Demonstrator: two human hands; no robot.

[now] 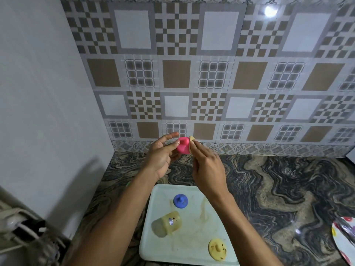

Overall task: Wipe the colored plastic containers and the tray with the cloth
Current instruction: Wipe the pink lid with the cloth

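left hand (161,156) fingers hold a pink lid (183,145), right hand (206,166) pinches the cloth (192,138) at its 3 o'clock, above the tray (192,237).

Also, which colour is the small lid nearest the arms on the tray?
Blue lid, clearest in the head view.

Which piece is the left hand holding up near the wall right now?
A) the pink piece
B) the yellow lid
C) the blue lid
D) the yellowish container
A: the left hand holds the pink piece above the counter, while the blue lid, yellow lid and yellowish container all lie on the tray.
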